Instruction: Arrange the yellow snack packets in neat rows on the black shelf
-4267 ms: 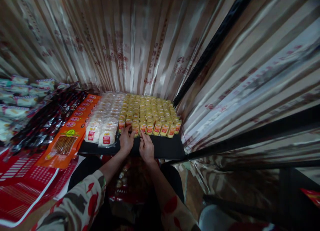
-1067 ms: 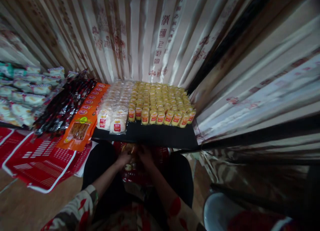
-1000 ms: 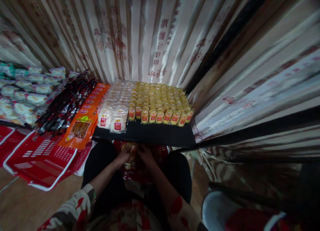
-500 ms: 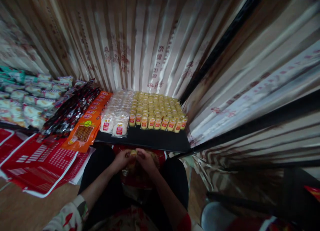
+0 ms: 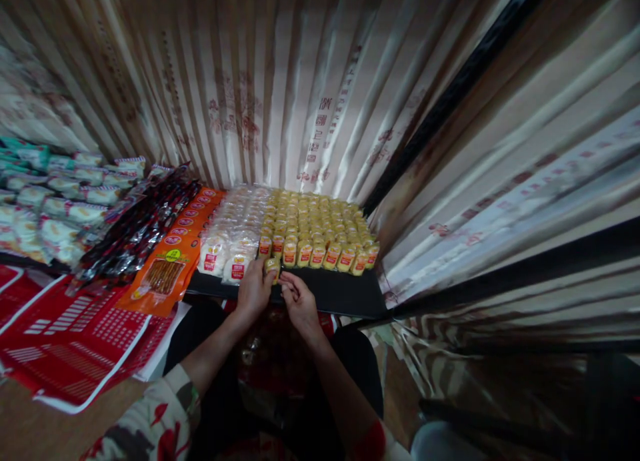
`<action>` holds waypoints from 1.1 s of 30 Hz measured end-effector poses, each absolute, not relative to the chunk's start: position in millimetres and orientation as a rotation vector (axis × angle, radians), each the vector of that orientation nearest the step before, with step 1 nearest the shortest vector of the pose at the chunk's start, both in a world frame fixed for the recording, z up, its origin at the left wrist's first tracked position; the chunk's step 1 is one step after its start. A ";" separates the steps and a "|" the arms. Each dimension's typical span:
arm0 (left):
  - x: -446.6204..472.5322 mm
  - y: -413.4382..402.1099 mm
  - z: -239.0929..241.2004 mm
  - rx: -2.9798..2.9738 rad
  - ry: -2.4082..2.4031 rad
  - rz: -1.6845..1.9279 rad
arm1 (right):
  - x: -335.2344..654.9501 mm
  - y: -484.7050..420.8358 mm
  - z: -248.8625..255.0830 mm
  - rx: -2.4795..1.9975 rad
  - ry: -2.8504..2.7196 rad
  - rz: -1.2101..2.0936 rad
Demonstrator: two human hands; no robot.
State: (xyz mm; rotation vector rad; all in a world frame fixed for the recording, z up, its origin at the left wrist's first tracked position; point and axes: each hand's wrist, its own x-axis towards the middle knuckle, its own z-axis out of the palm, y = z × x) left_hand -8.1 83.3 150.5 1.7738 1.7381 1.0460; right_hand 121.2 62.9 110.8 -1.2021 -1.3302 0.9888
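My left hand [image 5: 255, 289] and my right hand [image 5: 299, 302] are raised to the front edge of a black shelf board [image 5: 340, 294]. Between their fingers is a small yellow wrapped snack [image 5: 273, 266], held at the near left end of the rows of yellow snack packs [image 5: 315, 231]. My left hand's fingers curl around it; my right hand pinches beside it. Left of the yellow rows lie clear-wrapped white cakes [image 5: 233, 238] with red labels.
Orange snack bags [image 5: 173, 261], dark shiny packets [image 5: 135, 224] and pale green-white packs [image 5: 50, 201] fill the shelf to the left. Red printed bags [image 5: 65, 334] lie lower left. A red bag of snacks [image 5: 270, 354] sits in my lap. Pleated shiny curtain [image 5: 310, 94] hangs behind.
Both hands rose from the red bag in my lap to the shelf's front edge, carrying one yellow snack up to the front row.
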 end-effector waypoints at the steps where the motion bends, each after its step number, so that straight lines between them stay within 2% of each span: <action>1: -4.5 88.7 152.4 1.804 1.744 1.058 | 121.4 65.7 112.4 -1.184 -1.375 0.960; 12: 18.4 124.2 150.9 1.820 1.932 0.865 | 120.5 92.5 109.1 -1.193 -1.543 0.746; 25: 23.0 121.6 125.1 1.858 1.899 1.231 | 131.1 103.5 97.4 -1.329 -1.429 0.801; 33: 26.3 121.7 108.1 1.961 1.854 1.143 | 131.9 104.3 93.7 -1.328 -1.451 0.744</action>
